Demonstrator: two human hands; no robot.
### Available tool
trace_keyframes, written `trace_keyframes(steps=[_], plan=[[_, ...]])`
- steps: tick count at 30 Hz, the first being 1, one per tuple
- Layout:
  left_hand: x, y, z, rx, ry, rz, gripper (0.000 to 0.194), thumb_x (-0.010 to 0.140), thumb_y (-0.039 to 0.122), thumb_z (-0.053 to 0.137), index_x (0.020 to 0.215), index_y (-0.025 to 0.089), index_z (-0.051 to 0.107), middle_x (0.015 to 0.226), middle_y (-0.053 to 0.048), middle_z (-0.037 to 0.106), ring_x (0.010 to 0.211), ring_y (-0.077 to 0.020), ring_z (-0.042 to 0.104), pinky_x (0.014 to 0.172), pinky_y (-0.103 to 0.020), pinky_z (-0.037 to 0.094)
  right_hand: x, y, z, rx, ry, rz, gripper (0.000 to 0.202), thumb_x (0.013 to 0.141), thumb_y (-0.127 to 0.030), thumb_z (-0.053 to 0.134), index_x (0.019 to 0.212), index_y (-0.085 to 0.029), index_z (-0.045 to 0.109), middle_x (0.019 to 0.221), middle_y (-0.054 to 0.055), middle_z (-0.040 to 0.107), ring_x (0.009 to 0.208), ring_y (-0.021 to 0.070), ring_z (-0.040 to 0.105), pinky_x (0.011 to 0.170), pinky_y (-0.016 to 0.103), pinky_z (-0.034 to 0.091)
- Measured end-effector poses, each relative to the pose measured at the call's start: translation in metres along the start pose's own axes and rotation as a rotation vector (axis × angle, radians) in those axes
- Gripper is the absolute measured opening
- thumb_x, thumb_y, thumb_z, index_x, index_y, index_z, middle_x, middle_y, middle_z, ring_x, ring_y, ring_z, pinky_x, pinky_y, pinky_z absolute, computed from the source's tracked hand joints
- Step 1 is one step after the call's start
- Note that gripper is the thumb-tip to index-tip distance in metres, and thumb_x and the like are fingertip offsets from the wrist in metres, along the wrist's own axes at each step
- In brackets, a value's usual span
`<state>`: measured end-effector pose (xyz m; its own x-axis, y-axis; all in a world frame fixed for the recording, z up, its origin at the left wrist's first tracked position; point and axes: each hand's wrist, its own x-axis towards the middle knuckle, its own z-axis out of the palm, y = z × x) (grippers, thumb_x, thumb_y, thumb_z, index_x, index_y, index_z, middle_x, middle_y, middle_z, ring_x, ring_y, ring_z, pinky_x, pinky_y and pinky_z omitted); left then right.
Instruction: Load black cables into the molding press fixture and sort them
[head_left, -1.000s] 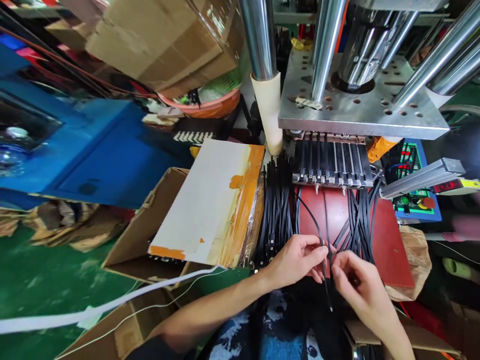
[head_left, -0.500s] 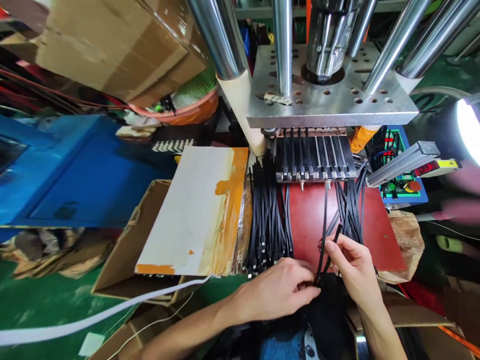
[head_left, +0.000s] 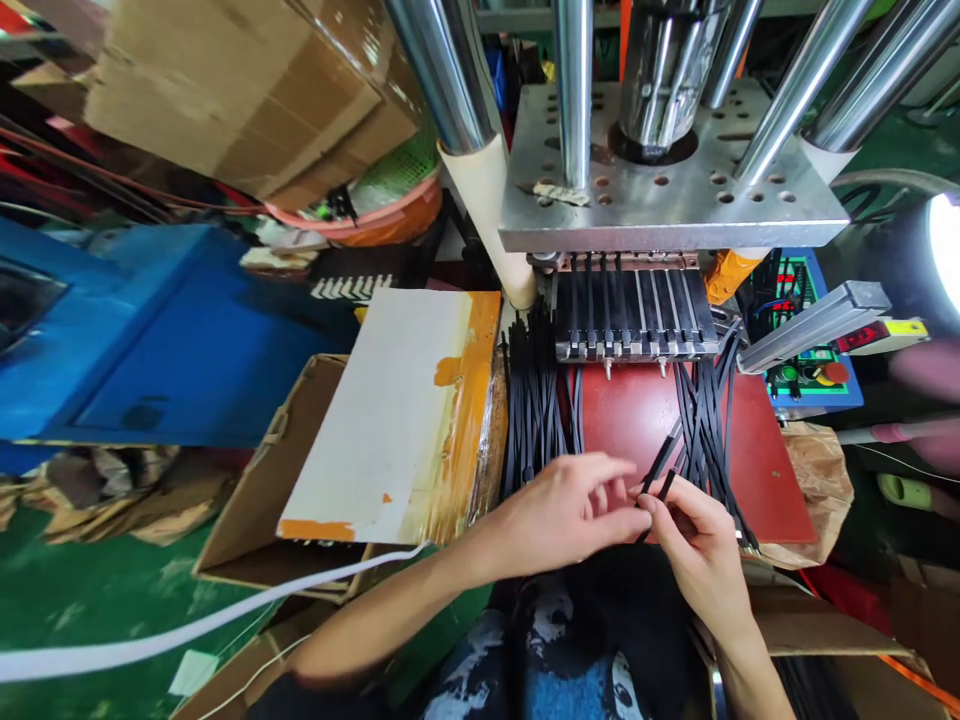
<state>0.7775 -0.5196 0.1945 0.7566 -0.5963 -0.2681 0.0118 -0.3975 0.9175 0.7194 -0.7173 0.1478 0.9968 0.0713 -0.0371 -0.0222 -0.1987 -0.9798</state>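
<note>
My right hand [head_left: 697, 545] is pinched around a flat black cable [head_left: 664, 486], whose end sticks up between thumb and finger. My left hand [head_left: 574, 505] meets it from the left, thumb and fingertip closed on the same cable; its other fingers are loosely bent. Both hands are over the front edge of a red board [head_left: 619, 420]. Beyond them, a slotted metal fixture [head_left: 637, 310] has several black cables laid in its grooves, small metal ends facing me. One bundle of black cables [head_left: 532, 400] lies left of the hands and another cable bundle [head_left: 705, 420] lies right.
A thick steel press plate [head_left: 667, 215] on shiny columns hangs over the fixture. A white board with orange tape [head_left: 382, 420] rests over an open carton [head_left: 255, 500] at left. A control box with buttons [head_left: 814, 375] and a bright lamp [head_left: 946, 250] are at right.
My left hand has moved up and forward to the right hand's fingertips. The long cable that rose towards the fixture is now lower and slanted. My right hand has stayed nearly in place.
</note>
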Motion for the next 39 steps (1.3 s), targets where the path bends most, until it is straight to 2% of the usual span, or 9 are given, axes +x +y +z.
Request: trace_keyframes(steps=[1,3,6,9,15,24,30,34,39], plan=[[0.003,0.005,-0.004,-0.044,0.101,0.029,0.030,0.098,0.039,0.073,0.115,0.015,0.077,0.099,-0.004,0.075,0.078,-0.0134,0.066,0.069,-0.024,0.050,-0.001,0.001,0.002,-0.011,-0.019,-0.019,0.026,0.104,-0.036,0.066,0.085,-0.021,0.075,0.077,0.001,0.065,0.066,0.0141,0.059,0.057,0.024,0.046],[0.010,0.013,-0.011,-0.093,0.215,0.119,0.025,0.100,0.033,0.070,0.113,0.014,0.079,0.103,-0.006,0.078,0.086,-0.0153,0.070,0.078,-0.026,0.053,-0.004,0.002,0.005,-0.046,-0.035,-0.065,0.021,0.105,-0.031,0.065,0.089,-0.021,0.075,0.078,0.000,0.065,0.068,0.0131,0.059,0.060,0.023,0.047],[0.017,0.019,-0.015,-0.146,0.192,0.175,0.019,0.100,0.025,0.067,0.097,0.013,0.082,0.096,-0.007,0.080,0.088,-0.0166,0.072,0.083,-0.027,0.054,-0.006,0.002,0.000,-0.073,-0.021,-0.130,0.018,0.107,-0.024,0.061,0.111,-0.025,0.078,0.082,-0.001,0.066,0.068,0.0116,0.061,0.064,0.021,0.051],[0.018,0.016,-0.013,-0.298,0.163,0.098,0.016,0.097,0.027,0.073,0.098,0.013,0.082,0.094,-0.006,0.081,0.085,-0.0151,0.073,0.079,-0.025,0.056,-0.006,-0.002,-0.013,-0.075,-0.031,-0.160,0.030,0.107,-0.020,0.059,0.130,-0.032,0.075,0.084,-0.002,0.067,0.065,0.0106,0.063,0.062,0.020,0.053],[0.024,0.009,-0.013,-0.685,0.059,0.028,0.025,0.088,0.031,0.086,0.103,0.012,0.080,0.087,-0.003,0.077,0.063,-0.0085,0.068,0.064,-0.021,0.058,0.006,-0.011,-0.015,-0.108,0.086,-0.242,0.023,0.100,-0.015,0.071,0.112,-0.032,0.081,0.080,-0.003,0.064,0.061,0.0103,0.057,0.054,0.021,0.044],[0.035,0.016,-0.023,-0.767,-0.015,0.047,0.039,0.073,0.039,0.098,0.083,0.012,0.072,0.077,-0.001,0.072,0.059,-0.0101,0.069,0.059,-0.021,0.058,0.022,-0.029,-0.006,-0.151,0.058,-0.317,0.017,0.101,-0.012,0.067,0.089,-0.023,0.071,0.077,-0.002,0.060,0.061,0.0093,0.050,0.051,0.021,0.038],[0.039,0.019,-0.021,-0.554,0.192,0.091,0.028,0.078,0.027,0.095,0.084,0.014,0.071,0.075,0.003,0.069,0.062,-0.0061,0.063,0.060,-0.017,0.051,0.027,-0.026,0.003,-0.168,0.142,-0.343,0.017,0.100,-0.010,0.068,0.089,-0.024,0.065,0.078,-0.004,0.058,0.062,0.0091,0.049,0.051,0.021,0.036],[0.046,0.016,-0.028,-0.430,0.135,0.108,0.019,0.085,0.028,0.088,0.089,0.014,0.075,0.077,0.001,0.071,0.066,-0.0094,0.063,0.063,-0.021,0.050,0.033,-0.025,0.004,-0.146,0.136,-0.298,0.023,0.102,-0.014,0.067,0.082,-0.022,0.060,0.073,-0.005,0.055,0.061,0.0091,0.045,0.054,0.023,0.035],[0.060,0.021,-0.041,-0.179,0.149,0.285,0.011,0.090,0.025,0.080,0.087,0.014,0.081,0.086,-0.004,0.077,0.080,-0.0148,0.067,0.076,-0.027,0.053,0.041,-0.012,0.008,-0.055,0.136,-0.160,0.022,0.105,-0.026,0.065,0.084,-0.022,0.060,0.074,-0.005,0.050,0.064,0.0104,0.044,0.059,0.024,0.036]])
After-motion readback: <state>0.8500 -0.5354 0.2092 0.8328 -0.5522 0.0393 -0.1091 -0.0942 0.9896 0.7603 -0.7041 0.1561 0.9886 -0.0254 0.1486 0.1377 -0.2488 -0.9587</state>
